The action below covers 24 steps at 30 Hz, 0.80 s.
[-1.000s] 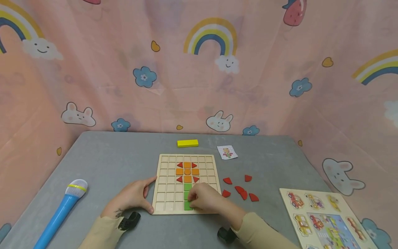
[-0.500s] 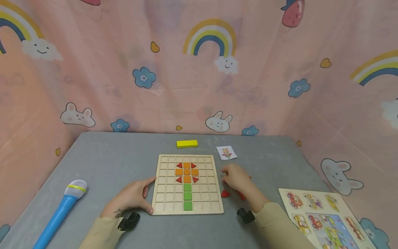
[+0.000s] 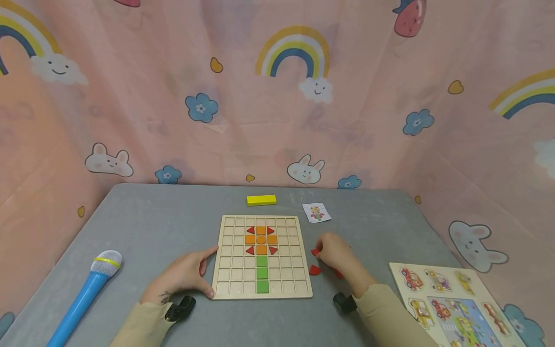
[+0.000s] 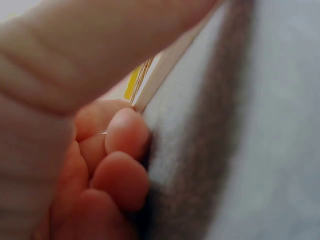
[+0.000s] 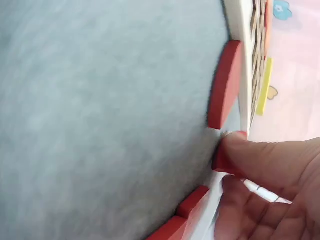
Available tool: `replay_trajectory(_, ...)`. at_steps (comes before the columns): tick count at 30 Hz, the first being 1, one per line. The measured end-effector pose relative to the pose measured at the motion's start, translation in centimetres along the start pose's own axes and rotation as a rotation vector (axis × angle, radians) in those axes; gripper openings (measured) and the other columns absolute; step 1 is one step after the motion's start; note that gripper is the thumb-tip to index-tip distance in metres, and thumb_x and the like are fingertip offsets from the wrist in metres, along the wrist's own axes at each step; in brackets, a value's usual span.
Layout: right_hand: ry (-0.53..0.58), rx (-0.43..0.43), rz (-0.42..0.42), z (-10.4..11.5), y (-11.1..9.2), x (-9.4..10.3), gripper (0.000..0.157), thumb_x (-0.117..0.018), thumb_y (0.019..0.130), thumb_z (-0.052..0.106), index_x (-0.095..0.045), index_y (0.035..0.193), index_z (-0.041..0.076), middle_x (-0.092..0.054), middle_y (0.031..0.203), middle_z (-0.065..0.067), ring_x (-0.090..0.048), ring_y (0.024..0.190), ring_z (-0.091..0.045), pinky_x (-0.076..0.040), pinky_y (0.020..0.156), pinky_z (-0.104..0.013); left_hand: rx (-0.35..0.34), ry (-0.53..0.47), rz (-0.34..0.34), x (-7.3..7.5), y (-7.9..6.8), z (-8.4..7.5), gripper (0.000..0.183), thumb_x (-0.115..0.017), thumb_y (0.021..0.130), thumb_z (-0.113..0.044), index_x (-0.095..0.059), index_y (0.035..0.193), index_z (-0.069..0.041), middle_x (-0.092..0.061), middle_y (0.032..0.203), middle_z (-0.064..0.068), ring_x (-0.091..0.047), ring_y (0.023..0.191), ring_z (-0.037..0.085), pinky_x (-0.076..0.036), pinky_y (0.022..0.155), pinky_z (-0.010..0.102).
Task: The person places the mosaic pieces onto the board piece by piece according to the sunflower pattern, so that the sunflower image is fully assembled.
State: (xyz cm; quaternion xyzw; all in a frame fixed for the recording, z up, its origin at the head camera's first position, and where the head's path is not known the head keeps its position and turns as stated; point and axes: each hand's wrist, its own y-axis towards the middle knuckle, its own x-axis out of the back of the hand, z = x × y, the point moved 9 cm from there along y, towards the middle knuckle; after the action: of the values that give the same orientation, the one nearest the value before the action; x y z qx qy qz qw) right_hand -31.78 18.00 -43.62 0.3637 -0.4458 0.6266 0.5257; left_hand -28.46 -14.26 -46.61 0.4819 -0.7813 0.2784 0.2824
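A square wooden grid board (image 3: 234,274) lies on the table with orange squares (image 3: 261,230), an orange circle, red triangles and green squares (image 3: 262,273) set in its cells. My left hand (image 3: 184,272) rests at the board's left edge, thumb and index finger spread along it, the other fingers bent under. To the right of the board, my right hand (image 3: 336,250) pinches a red quarter-circle piece (image 5: 225,159) low at the tabletop. Another red piece (image 5: 227,85) lies beside the board, and more red pieces (image 5: 170,229) are partly hidden by the hand.
Behind the board lie a yellow block (image 3: 261,200) and a small picture card (image 3: 317,212). A blue toy microphone (image 3: 84,294) is at the left. At the front right sits a wooden vehicle puzzle (image 3: 455,303). A pink printed cloth (image 3: 243,140) hangs behind the table.
My right hand has left the green squares on the board, moved right to the red pieces and taken hold of one. The left hand has stayed at the board's edge.
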Motion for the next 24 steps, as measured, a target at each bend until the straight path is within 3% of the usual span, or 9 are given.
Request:
replay_trajectory(3,0.111,0.009,-0.036,0.3,0.1,0.3,0.013,-0.072,0.074,0.008,-0.061,0.068,0.005,-0.053,0.064,-0.003,-0.047,0.059,-0.016,-0.036,0.054,-0.028,-0.002,0.001,0.001,0.0,0.0,0.0,0.118,-0.092,0.041,-0.03,-0.037,0.142,-0.009,-0.048,0.065,0.0,-0.037,0.053,0.012,-0.029,0.049,0.023)
replay_trajectory(6,0.253,0.049,-0.054,1.6,0.2,0.3,0.007,-0.066,0.077,0.008,-0.066,0.082,0.005,-0.051,0.065,-0.003,-0.045,0.056,-0.015,-0.033,0.051,-0.026,-0.006,0.004,-0.003,0.0,0.0,0.1,0.118,-0.092,0.04,-0.031,-0.037,0.142,-0.008,-0.047,0.064,0.0,-0.037,0.053,0.012,-0.029,0.048,0.023)
replay_trajectory(9,0.386,0.096,-0.029,3.5,0.3,-0.2,0.02,-0.062,0.081,0.007,-0.068,0.099,0.007,-0.054,0.07,-0.003,-0.046,0.061,-0.015,-0.036,0.053,-0.026,-0.011,0.006,-0.007,0.0,0.0,0.0,0.118,-0.092,0.04,-0.031,-0.038,0.142,-0.007,-0.047,0.064,0.0,-0.037,0.053,0.011,-0.029,0.048,0.023)
replay_trajectory(12,0.48,0.136,0.018,5.4,0.2,-1.1,0.015,-0.063,0.083,0.006,-0.07,0.097,0.006,-0.057,0.074,-0.003,-0.048,0.068,-0.016,-0.039,0.058,-0.026,-0.013,0.008,-0.008,0.0,0.0,0.0,0.118,-0.092,0.04,-0.03,-0.038,0.142,-0.007,-0.047,0.064,0.0,-0.037,0.053,0.011,-0.029,0.048,0.023)
replay_trajectory(19,0.45,0.24,0.12,8.8,-0.4,-3.1,0.003,-0.069,0.079,0.003,-0.07,0.082,0.004,-0.062,0.076,0.0,-0.05,0.07,-0.013,-0.042,0.064,-0.025,0.004,0.009,-0.008,0.0,0.0,0.1,0.117,-0.092,0.039,-0.03,-0.039,0.141,-0.008,-0.047,0.064,0.0,-0.038,0.054,0.012,-0.029,0.049,0.023)
replay_trajectory(24,0.411,0.27,0.158,9.6,-0.6,-4.0,0.002,-0.068,0.08,0.001,-0.068,0.077,0.0,-0.06,0.07,-0.001,-0.048,0.065,-0.012,-0.041,0.06,-0.024,0.003,0.011,-0.007,0.0,0.0,0.1,0.117,-0.092,0.04,-0.03,-0.039,0.141,-0.007,-0.047,0.065,0.0,-0.038,0.054,0.012,-0.029,0.049,0.024)
